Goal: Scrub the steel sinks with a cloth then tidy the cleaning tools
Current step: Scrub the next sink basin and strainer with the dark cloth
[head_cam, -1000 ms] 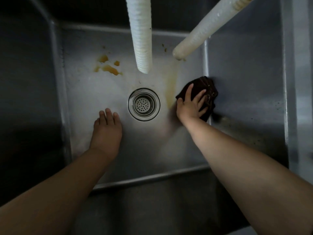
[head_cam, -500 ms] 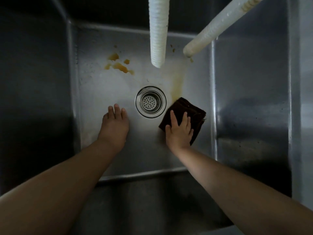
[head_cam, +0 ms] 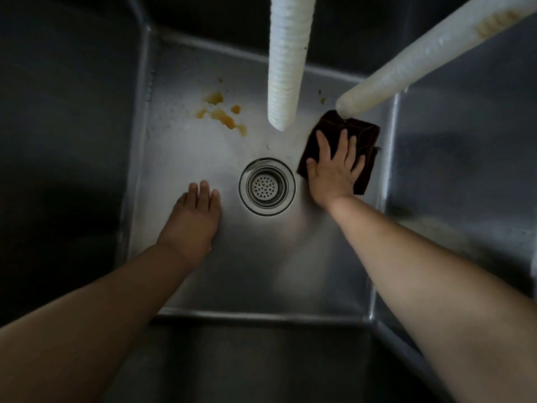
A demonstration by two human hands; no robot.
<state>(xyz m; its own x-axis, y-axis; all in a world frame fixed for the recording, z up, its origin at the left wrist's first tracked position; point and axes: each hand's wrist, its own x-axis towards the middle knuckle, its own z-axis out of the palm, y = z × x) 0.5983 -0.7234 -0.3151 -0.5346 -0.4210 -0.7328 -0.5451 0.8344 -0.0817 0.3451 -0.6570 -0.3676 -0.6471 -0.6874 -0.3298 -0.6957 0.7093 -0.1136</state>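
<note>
I look straight down into a deep steel sink (head_cam: 305, 271) with a round drain strainer (head_cam: 266, 186) in its floor. A dark brown folded cloth (head_cam: 363, 135) lies on the floor right of the drain. My right hand (head_cam: 334, 170) presses flat on the cloth with fingers spread. My left hand (head_cam: 193, 216) rests flat on the bare floor left of the drain, holding nothing. Orange-brown stains (head_cam: 223, 114) mark the far left of the floor.
Two white ribbed hoses hang over the sink, one (head_cam: 287, 62) straight down above the drain, the other (head_cam: 421, 56) slanting in from the upper right, its end just above the cloth. Dark steel walls (head_cam: 465, 158) rise on all sides.
My right hand has slid the cloth from the near side of the drain back toward the far right, under the slanted hose. My left hand stays planted beside the drain.
</note>
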